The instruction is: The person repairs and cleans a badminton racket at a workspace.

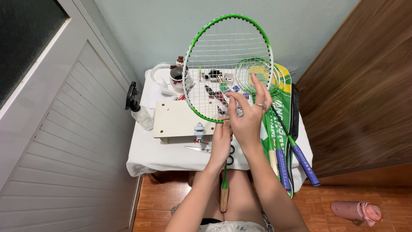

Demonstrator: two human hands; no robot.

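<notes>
Standing against a pale wall, a small table (146, 157) under a white cloth carries the biggest items: a green racket bag (288, 92) with more rackets lying on it, and a flat cream board (176, 120) with a small clamp at its front edge. Above these, a green-and-white badminton racket (227, 64) is held upright over the table, handle pointing down toward the lap. The left hand (221, 144) is closed around the shaft just below the head. The right hand (249, 118) pinches the strings near the lower frame, fingers partly spread. Scissors (199, 148), a spray bottle (139, 112) and a mug (177, 76) sit nearby.
</notes>
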